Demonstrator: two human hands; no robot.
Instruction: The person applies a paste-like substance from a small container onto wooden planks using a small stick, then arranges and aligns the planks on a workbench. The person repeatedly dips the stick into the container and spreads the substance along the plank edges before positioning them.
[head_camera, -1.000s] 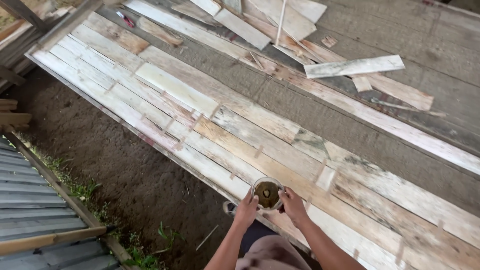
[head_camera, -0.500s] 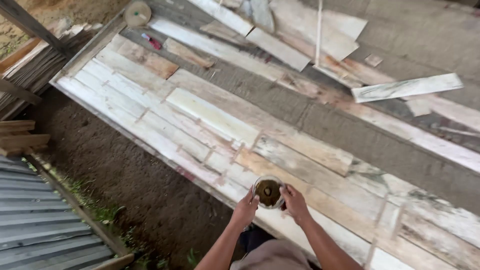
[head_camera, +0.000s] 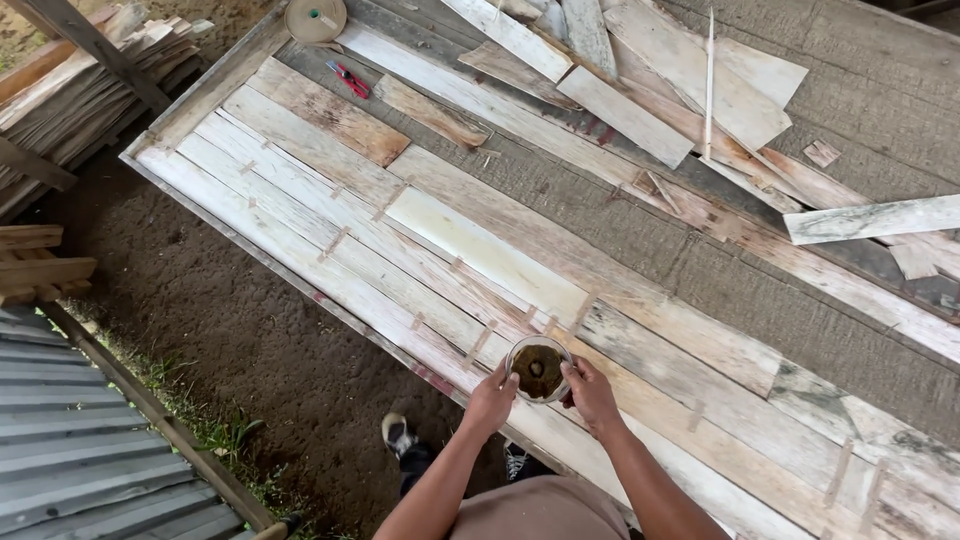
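We hold a small round clear cup (head_camera: 539, 368) between both hands, just above the near edge of the counter (head_camera: 700, 250). Our left hand (head_camera: 490, 402) cups its left wall and our right hand (head_camera: 592, 395) cups its right wall, the fingers (head_camera: 508, 376) of each curled and grasping the rim, so the cup sits directly between the two sets of fingers, equally near to both. It stands upright with its mouth facing up at us, and inside we see something dark brown with a small pale spot at the middle; what it is we cannot tell. The cup has no long axis to speak of; its round opening faces straight up. Beyond the fingers, away from us, pale wooden strips (head_camera: 480, 250) lie side by side, running diagonally from upper left to lower right, joined with short bits of tape across their seams. Farther off and to the left of the fingers lie a red cutter (head_camera: 350, 79) and a roll of tape (head_camera: 316, 18) near the counter's far corner. Farther off to the right, loose boards (head_camera: 680, 70) are heaped across one another. Below the fingers and toward us is the dirt floor (head_camera: 260, 340), with our shoe (head_camera: 397, 433) on it.
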